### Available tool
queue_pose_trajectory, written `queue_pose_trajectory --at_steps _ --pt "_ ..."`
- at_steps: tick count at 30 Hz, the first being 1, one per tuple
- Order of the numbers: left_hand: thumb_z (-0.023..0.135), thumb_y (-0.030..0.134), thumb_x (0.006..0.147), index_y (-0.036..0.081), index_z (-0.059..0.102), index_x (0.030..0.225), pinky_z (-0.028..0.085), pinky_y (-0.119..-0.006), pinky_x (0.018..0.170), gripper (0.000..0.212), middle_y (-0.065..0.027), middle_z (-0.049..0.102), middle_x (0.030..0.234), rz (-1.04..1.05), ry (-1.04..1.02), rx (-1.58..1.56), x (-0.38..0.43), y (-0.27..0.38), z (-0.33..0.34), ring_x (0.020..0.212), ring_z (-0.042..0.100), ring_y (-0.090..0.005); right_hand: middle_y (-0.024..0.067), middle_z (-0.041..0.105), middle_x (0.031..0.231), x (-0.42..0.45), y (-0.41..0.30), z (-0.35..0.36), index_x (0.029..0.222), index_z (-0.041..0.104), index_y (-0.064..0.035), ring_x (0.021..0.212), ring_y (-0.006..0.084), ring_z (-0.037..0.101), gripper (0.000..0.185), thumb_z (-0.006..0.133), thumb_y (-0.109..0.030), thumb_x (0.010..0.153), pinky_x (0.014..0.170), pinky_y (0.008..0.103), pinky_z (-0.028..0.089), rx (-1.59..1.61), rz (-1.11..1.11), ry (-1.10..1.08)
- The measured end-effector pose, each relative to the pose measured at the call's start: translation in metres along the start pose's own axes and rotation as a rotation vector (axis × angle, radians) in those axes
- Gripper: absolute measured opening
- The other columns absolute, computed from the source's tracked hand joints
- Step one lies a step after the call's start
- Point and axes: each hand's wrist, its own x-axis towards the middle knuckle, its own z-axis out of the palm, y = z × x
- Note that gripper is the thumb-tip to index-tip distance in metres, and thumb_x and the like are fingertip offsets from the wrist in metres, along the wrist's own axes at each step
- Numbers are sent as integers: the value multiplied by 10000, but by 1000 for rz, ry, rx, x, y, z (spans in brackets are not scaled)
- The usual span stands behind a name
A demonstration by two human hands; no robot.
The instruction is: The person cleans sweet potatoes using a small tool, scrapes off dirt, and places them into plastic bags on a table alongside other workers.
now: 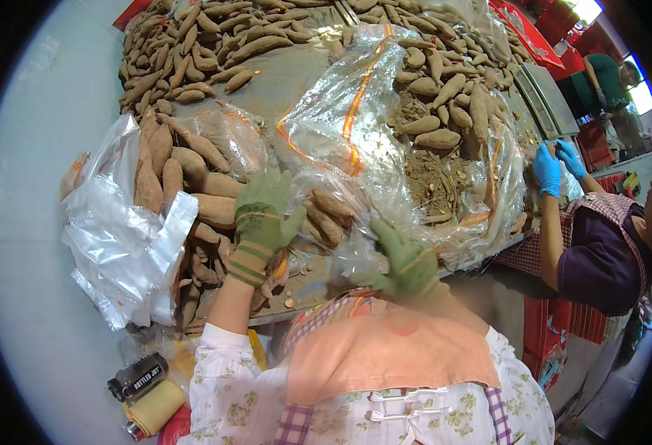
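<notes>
My left hand [263, 216], in a green knit glove, is spread with its fingers apart. It lies between large loose sweet potatoes [215, 210] and a clear plastic bag [354, 245] that holds several smaller sweet potatoes [329, 216]. The fingertips are by the bag's left side; whether they press on it I cannot tell. My right hand [406, 261], gloved alike and blurred, is at the bag's right side near the table's front edge. Its thumb stands away from the fingers, and I see nothing gripped between them.
Sweet potato heaps [192, 55] cover the table's back, with more at right [443, 94] beside soil [429, 178]. Striped plastic sheeting [342, 117] spans the middle. Silvery plastic [131, 233] drapes the left pile. At right, a co-worker's blue-gloved hands [548, 167] work near a scale [548, 100].
</notes>
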Motion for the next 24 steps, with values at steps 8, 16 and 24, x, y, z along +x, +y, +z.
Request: queue_pose_trajectory --at_steps 8,16,24 --pt "679 199 828 62 714 1131 534 -439 721 335 -168 705 884 -64 -2 36 12 -12 7 791 675 -336 152 706 926 20 35 26 1148 641 -50 843 258 712 247 593 -135 921 671 392 545 -337 200 -205" --pt "595 61 876 -33 673 1202 546 -295 802 348 -125 730 1065 -320 82 -985 8 -5 -13 908 694 -183 -3 642 846 25 32 -3 1175 654 3 694 61 560 227 612 -129 995 621 233 459 901 447 413" --pt "579 90 982 -53 626 1271 550 -288 839 325 -91 693 1111 -388 33 -1615 -8 24 -52 975 657 -147 -69 469 620 25 3 -36 1302 571 -7 414 24 264 299 497 -169 1062 422 217 252 1685 695 89"
